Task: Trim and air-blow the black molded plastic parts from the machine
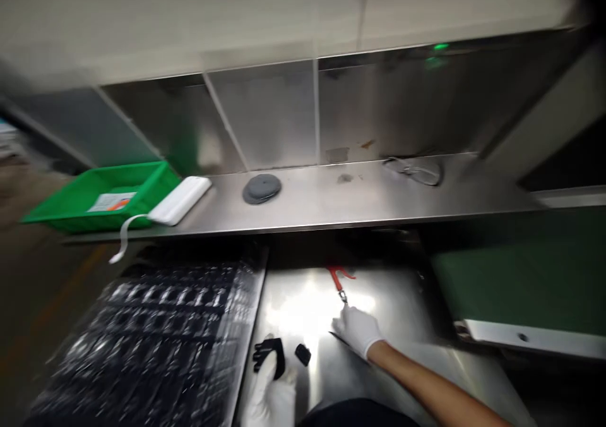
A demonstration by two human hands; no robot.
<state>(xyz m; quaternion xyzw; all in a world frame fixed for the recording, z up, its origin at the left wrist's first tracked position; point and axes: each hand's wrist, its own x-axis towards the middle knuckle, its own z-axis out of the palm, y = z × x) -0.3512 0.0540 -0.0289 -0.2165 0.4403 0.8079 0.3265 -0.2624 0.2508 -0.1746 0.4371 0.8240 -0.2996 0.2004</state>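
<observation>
My left hand (272, 392), in a white glove, grips a small black part (272, 356) with short prongs along its left side. A smaller black piece (303, 354) lies on the metal worktop (293, 307) just right of it. My right hand (358, 330), also gloved in white, is low over the worktop with its fingers curled in. Its fingertips are at the metal jaws of red-handled pliers (337, 280); whether they touch is unclear. A thin dark pointed thing (337, 336) shows beside that hand, too blurred to name.
Left of the worktop is a stack of clear plastic trays (156, 326) with dark pockets. The steel shelf (312, 206) above bears a green bin (156, 177), a white box-like device (182, 201) with a strap, a grey round object (262, 188) and eyeglasses (416, 171). A green surface (525, 275) is at right.
</observation>
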